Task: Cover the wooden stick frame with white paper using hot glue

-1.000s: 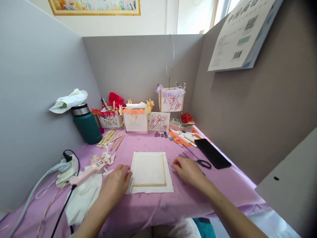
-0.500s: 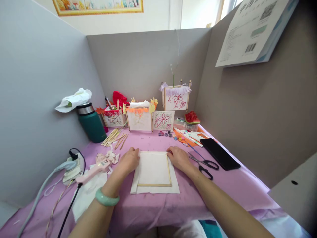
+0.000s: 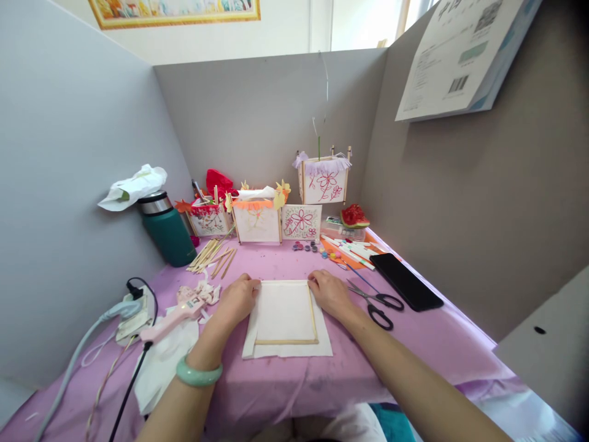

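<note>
Both my hands sit apart, left [image 3: 239, 299] at ten o'clock, right [image 3: 329, 293] at two, fingers pinching the top corners of the stick-framed white sheet [image 3: 285, 313] (black-handled scissors [image 3: 378, 307] at three).

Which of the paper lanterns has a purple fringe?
The raised one at the back right, above the flower-drawn panel; the others' fringes are orange and red.

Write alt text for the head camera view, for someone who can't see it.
Two bare hands, left and right, touch the far corners of a white sheet with thin wooden strips on a purple-covered table. Scissors lie to the right, a pink glue gun left.
</note>
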`<state>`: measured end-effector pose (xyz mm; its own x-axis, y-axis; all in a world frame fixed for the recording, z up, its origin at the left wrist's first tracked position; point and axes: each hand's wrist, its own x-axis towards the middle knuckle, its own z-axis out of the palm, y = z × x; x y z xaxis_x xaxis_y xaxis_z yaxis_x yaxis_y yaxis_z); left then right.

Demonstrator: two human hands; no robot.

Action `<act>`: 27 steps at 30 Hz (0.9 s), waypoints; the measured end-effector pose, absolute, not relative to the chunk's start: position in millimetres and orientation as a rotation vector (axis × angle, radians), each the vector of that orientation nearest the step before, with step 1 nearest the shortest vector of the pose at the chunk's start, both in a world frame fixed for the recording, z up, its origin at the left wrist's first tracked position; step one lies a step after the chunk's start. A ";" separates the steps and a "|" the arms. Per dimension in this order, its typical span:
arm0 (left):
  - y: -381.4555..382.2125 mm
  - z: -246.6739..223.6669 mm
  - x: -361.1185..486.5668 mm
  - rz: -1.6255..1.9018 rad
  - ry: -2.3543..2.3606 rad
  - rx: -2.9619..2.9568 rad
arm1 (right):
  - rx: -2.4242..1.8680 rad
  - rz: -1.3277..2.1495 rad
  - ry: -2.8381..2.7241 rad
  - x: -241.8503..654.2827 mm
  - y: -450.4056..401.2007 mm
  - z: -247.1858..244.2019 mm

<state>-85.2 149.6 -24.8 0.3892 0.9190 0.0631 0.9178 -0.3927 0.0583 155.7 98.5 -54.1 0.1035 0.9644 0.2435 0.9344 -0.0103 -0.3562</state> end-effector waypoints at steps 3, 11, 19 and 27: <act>153.5 -25.9 -86.3 0.183 1.775 2.583 | -1.950 0.080 -1.831 155.9 99.0 -55.9; 149.9 -24.4 -85.8 0.156 1.723 2.642 | -1.936 0.057 -1.880 153.2 96.5 -56.0; 141.2 -26.6 -78.3 0.100 1.772 2.659 | -1.938 0.059 -1.896 150.1 95.4 -57.9; 130.5 -16.9 -85.4 0.237 1.740 2.628 | -1.840 0.159 -1.890 159.5 86.6 -43.3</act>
<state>-85.4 130.5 -16.9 0.3829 0.9138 0.1355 0.9167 -0.3940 0.0665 159.5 86.6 -43.3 0.0325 0.9641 0.2635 0.9065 0.0826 -0.4141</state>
